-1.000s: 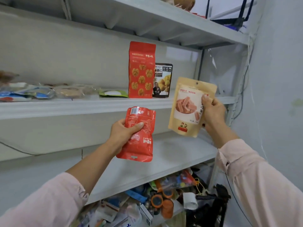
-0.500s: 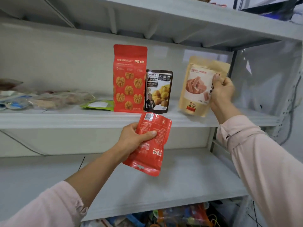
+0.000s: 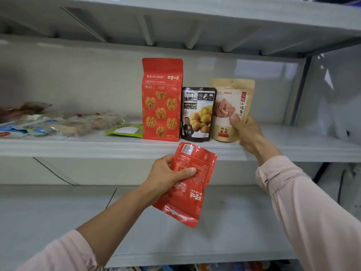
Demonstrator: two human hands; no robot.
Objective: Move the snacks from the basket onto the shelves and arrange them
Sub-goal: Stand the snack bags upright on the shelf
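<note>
Grey metal shelving [image 3: 298,90] straight ahead, pale wall behind, ribbed underside of the upper shelf [image 3: 195,20] overhead. Up on the middle shelf [image 3: 78,150], a standing row, left to right: tall red walnut bag [image 3: 161,98], dark chestnut pouch [image 3: 197,114] touching its right side, tan hawthorn pouch [image 3: 228,106] just beside that. Pinches that tan pouch at its lower right corner with the right grip [image 3: 246,132]: thumb across the front, fingers curled behind, so closed on the pouch, with the base seemingly down on the shelf board. Holds a red pouch [image 3: 187,192] in the left grip [image 3: 168,177], out in front of the middle shelf's front edge, below the row and above the lower shelf [image 3: 234,222]. Clamps it with the thumb across the printed back and the fingers wrapped behind. Carries it upside down: barcode at the top, hang hole at the bottom, lettering inverted, lower end tilted to the right. Further left on the middle shelf, lying flat: green packet [image 3: 125,131] just beside the walnut bag, then clear-wrapped packets [image 3: 88,124], then blue-and-white packets [image 3: 23,128] at the edge of view, with something brownish behind them, too blurred to tell. Pink sleeves [image 3: 312,212] on both forearms. Along the bottom edge, under the lower shelf, scraps of bright colour, too cropped to name
</note>
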